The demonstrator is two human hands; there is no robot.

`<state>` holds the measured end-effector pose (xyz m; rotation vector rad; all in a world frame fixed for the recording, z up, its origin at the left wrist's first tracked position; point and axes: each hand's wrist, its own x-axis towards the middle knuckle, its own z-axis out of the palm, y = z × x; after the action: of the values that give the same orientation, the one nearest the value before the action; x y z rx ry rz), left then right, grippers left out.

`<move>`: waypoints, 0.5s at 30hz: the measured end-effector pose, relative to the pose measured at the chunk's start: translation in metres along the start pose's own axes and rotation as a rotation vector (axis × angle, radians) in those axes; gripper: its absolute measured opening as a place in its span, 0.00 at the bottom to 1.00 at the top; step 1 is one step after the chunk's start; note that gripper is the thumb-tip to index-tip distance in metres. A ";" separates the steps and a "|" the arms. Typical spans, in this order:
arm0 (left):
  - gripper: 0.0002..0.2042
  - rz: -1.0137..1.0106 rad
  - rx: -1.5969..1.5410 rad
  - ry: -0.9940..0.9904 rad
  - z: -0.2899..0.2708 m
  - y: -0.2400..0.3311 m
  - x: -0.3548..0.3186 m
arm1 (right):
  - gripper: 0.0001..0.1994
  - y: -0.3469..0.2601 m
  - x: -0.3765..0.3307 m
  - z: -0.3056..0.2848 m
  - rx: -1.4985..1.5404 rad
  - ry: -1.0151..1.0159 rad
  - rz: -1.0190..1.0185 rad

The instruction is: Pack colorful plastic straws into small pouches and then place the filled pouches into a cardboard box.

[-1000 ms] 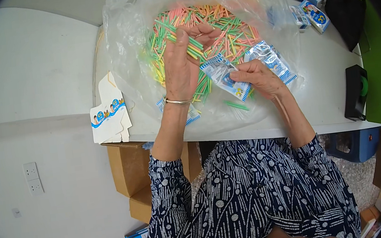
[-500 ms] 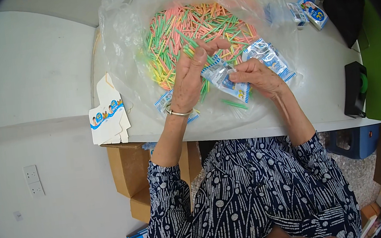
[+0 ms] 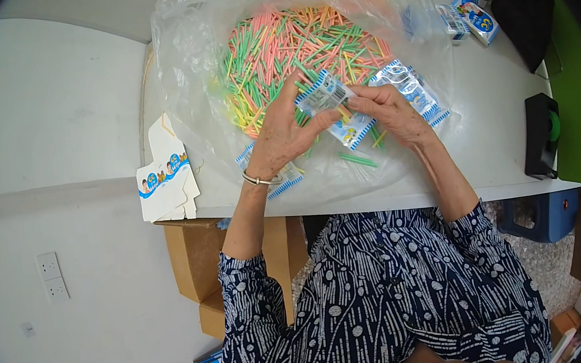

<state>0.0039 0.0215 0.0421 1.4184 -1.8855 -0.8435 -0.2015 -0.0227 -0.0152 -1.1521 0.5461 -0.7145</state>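
1. Small blue-and-white printed cardboard box: one held; three or more stacked far right; one flattened box blank at the left edge.
2. Heap of pink, green and orange thin sticks in one clear plastic bag.
3. Pale grey surface, white wall beside it.
4. Left hand and right hand both pinch the box between them, above the bag.

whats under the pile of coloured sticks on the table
The coloured sticks lie on a clear plastic bag spread over the white table. Both hands hold a small blue-and-white box over the pile's near edge, covering what lies beneath.
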 end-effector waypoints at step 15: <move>0.18 0.031 -0.102 0.070 0.007 0.001 0.001 | 0.13 -0.005 -0.002 0.011 0.049 0.034 0.032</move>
<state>-0.0022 0.0220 0.0383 1.3368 -1.7819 -0.8524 -0.1965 -0.0157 -0.0069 -1.0853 0.5715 -0.7175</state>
